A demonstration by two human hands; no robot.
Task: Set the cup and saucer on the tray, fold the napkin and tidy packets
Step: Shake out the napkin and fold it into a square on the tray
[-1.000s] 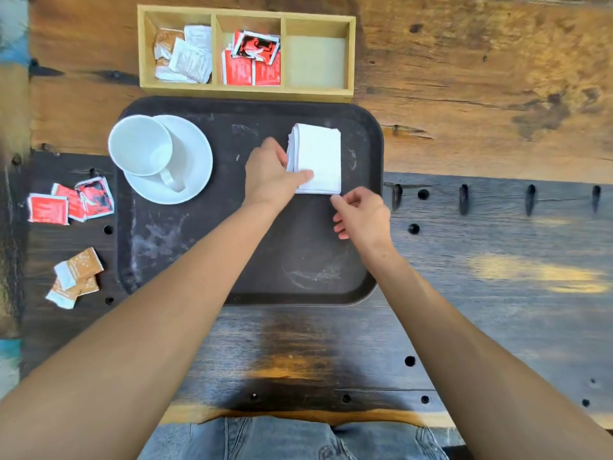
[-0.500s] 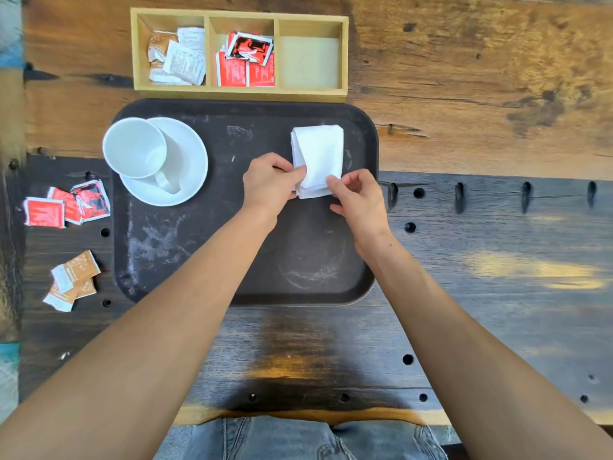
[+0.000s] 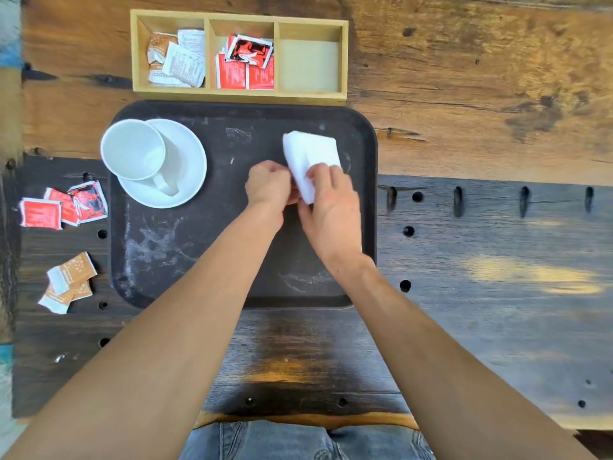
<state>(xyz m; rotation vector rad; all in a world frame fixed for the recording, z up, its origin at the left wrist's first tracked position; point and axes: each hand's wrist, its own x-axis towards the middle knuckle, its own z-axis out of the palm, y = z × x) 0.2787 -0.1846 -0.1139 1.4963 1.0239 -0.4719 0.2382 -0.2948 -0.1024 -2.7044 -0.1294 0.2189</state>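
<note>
A white cup (image 3: 132, 149) stands on a white saucer (image 3: 185, 180) at the left of the dark tray (image 3: 185, 254). The folded white napkin (image 3: 310, 154) is over the tray's right part, lifted at its near end. My left hand (image 3: 268, 185) pinches its near left edge. My right hand (image 3: 331, 204) grips its near right side, fingers over the top. Red packets (image 3: 63, 207) and brown packets (image 3: 68, 282) lie on the table left of the tray.
A wooden three-compartment box (image 3: 238, 94) stands behind the tray: brown and white packets in the left bin, red packets in the middle, nothing in the right bin (image 3: 308, 64). The dark bench has holes and slots to the right.
The napkin lay flat under my left hand; both hands have closed on its near end and lifted it. My right hand moved up and over the napkin.
</note>
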